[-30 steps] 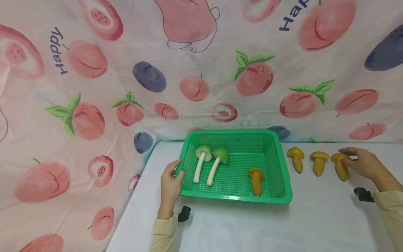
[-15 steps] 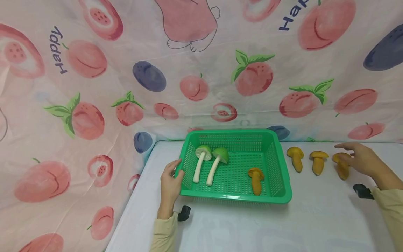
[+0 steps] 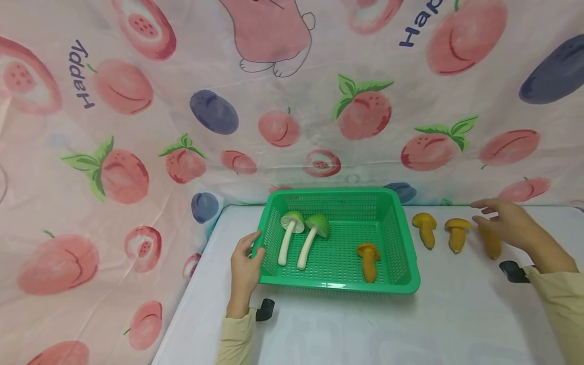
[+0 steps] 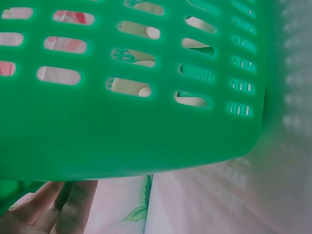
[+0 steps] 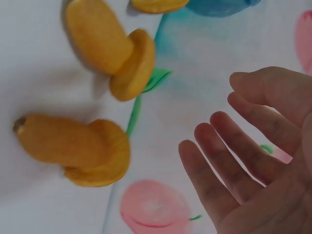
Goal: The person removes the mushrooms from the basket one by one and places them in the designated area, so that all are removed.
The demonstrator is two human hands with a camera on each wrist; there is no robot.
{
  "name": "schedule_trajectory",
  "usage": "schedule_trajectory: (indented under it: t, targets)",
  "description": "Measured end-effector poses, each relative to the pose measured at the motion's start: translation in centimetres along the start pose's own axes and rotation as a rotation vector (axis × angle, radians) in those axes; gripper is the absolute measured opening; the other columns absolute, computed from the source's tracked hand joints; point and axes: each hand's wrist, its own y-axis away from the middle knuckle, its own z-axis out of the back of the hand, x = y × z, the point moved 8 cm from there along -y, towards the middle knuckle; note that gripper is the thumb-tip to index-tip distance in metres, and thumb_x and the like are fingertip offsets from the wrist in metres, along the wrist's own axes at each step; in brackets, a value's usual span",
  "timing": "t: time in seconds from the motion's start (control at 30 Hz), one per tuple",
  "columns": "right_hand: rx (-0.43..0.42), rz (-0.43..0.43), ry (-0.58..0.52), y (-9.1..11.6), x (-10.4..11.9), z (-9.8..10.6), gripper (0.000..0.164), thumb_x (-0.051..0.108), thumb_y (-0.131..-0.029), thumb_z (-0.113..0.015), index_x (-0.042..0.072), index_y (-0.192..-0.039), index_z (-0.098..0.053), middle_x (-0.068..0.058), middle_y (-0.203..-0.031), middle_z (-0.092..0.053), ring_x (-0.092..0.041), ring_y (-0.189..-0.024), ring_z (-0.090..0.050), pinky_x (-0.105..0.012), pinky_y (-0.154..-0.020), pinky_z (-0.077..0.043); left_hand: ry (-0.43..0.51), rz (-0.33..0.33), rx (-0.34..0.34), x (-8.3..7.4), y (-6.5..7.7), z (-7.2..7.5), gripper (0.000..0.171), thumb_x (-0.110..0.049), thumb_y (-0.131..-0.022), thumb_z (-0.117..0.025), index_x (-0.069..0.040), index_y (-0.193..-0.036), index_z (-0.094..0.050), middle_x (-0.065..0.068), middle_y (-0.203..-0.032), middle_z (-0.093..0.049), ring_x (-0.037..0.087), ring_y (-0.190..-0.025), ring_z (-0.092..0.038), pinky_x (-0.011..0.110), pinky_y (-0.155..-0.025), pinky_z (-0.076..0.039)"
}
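Observation:
My left hand (image 3: 245, 266) rests against the left side of a green plastic basket (image 3: 335, 287), thumb and fingertips right at the rim. Its fingers (image 4: 75, 207) show below the basket wall in the left wrist view. Over the rightmost yellow mushroom (image 3: 491, 246) hovers my right hand (image 3: 513, 225), fingers spread and slightly bent, covering that mushroom's cap from above. In the right wrist view, a gap shows between the fingers and this mushroom (image 5: 73, 146); nothing is held. Two more yellow mushrooms, the middle one (image 3: 457, 235) and the left one (image 3: 425, 230), lie in the same row.
Inside the basket lie two green-capped mushrooms with long white stems, one (image 3: 286, 243) left of the other (image 3: 307, 248), and one yellow mushroom (image 3: 368, 262) at the right. A fruit-printed cloth (image 3: 283, 167) stands behind the white table (image 3: 347, 334).
My right hand has lifted off the rightmost yellow mushroom and shifted left and up, its fingers spreading. That mushroom stays on the table. The left hand keeps its place at the basket.

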Motion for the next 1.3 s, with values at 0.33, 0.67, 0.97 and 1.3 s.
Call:
schedule_trajectory:
  t: [0.33,0.67,0.97,1.3]
  targets:
    - [-0.017,0.063,-0.007,-0.1,3.7,-0.3,0.045,0.014,-0.096,-0.062,-0.014,-0.13,-0.052,-0.038,-0.13,-0.045,-0.056,-0.112,-0.051,-0.062,-0.087,-0.05,0.004,0.004,-0.002,0.0,0.0,0.0,0.042,0.0,-0.091,-0.057,-0.01,-0.131,-0.066,0.009,-0.136,-0.058,0.029,-0.102,-0.063,0.045,-0.087,-0.051]
    - [-0.04,0.126,-0.021,0.1,6.8,-0.5,0.045,0.018,-0.099,-0.061,-0.012,-0.13,-0.053,-0.033,-0.129,-0.048,-0.051,-0.113,-0.052,-0.064,-0.092,-0.046,0.007,0.0,0.001,0.0,0.0,0.0,0.042,0.0,-0.092,-0.055,-0.009,-0.132,-0.065,0.009,-0.136,-0.058,0.029,-0.105,-0.062,0.046,-0.091,-0.049]
    - [-0.035,0.171,-0.027,0.1,9.7,-0.8,0.043,0.014,-0.097,-0.062,-0.01,-0.131,-0.054,-0.03,-0.129,-0.051,-0.048,-0.113,-0.054,-0.06,-0.091,-0.049,0.007,0.002,-0.003,-0.2,0.0,0.0,0.042,0.0,-0.091,-0.056,-0.009,-0.131,-0.065,0.009,-0.136,-0.058,0.028,-0.102,-0.062,0.046,-0.088,-0.05]
    - [-0.024,0.239,-0.032,0.2,12.3,-1.6,0.042,0.013,-0.097,-0.063,-0.011,-0.13,-0.055,-0.029,-0.127,-0.054,-0.044,-0.11,-0.059,-0.056,-0.089,-0.052,0.003,0.008,-0.005,-0.3,0.1,0.0,0.042,0.0,-0.091,-0.056,-0.009,-0.131,-0.065,0.008,-0.136,-0.059,0.028,-0.101,-0.062,0.045,-0.087,-0.051]
